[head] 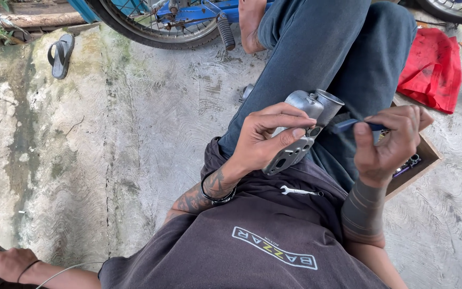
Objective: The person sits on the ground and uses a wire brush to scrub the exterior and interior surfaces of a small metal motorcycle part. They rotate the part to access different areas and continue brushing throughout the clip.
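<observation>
Two hands work over the person's lap, above crossed legs in dark blue trousers. The left hand wraps a grey metal engine part, a cast body with a round open neck at its upper end and a flat flange with holes at its lower end; the thumb lies across its face and the fingers curl closed over its back. The part sits tilted, neck pointing up and to the right. The right hand pinches a thin blue-handled tool between thumb and fingertips, closed tight on it, with the tool's tip aimed at the part's neck and just beside it. A small silver wrench lies on the dark shirt below the part. Behind the right hand sits a wooden box with small tools inside. A red cloth lies on the concrete floor, a bicycle wheel stands beyond, and a black sandal rests apart. Another person's hand shows at the lower left corner.
</observation>
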